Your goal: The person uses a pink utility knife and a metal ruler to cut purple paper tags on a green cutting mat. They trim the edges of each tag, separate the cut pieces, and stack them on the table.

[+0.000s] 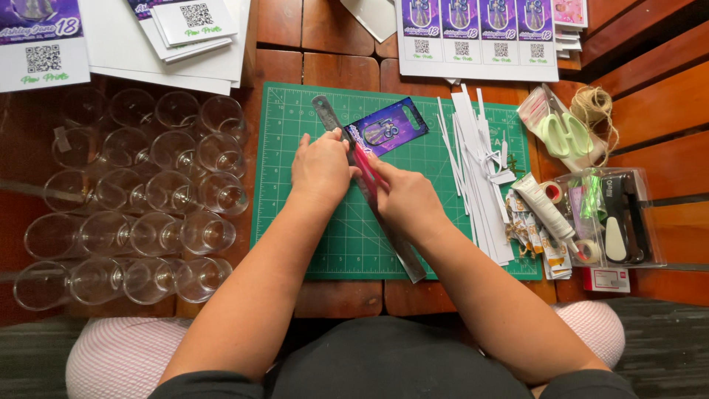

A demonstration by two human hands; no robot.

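Both hands met at the green cutting mat's [295, 222] centre: left hand [320, 168] pressed flat on the metal ruler [329, 118], right hand [405, 198] gripped a red craft knife [367, 168]. Purple printed tag [387, 126] lay at twelve o'clock, clear cups [140, 192] at nine, paper strips [473, 170] at three.

Bare forearms, no sleeves; dark top; pink-white patterned legwear on knees.
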